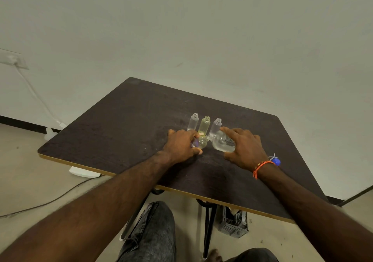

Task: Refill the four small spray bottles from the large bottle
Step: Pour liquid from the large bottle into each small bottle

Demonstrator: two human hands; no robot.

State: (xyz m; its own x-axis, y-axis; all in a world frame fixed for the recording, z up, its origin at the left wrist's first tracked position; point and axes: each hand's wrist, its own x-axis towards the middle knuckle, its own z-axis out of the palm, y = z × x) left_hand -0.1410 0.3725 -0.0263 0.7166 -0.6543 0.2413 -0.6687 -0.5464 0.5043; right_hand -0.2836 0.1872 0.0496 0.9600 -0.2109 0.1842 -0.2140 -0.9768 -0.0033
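Surface (125, 124): dark brown top with a pale edge band, filling the middle of the frame against a plain wall; it carries all the bottles.
Right arm: reaches in from the lower right, bare, with an orange bracelet (260, 166) at the wrist.
Left arm: reaches in from the lower left, bare, forearm crossing the near edge of the surface.
Right hand (245, 146): clasped over the large bottle (222, 143), fingers spread along its upper side, thumb low beside it.
Left hand (181, 143): wrapped round a small yellowish bottle (201, 141), thumb at the near side, fingers curled over the top.
Large bottle: clear, tipped on its side at frame centre, neck pointing left and meeting the mouth of the small bottle; its label shows dark print too small to read.
Held small bottle: tilted towards the large bottle's neck, just in front of the row.
Standing row: three uncapped small bottles, upright and close together (just behind the hands): clear (193, 122), yellowish (204, 126), clear (216, 126).
Blue cap (277, 161): on the surface right of the right wrist, with a thin clear tube.
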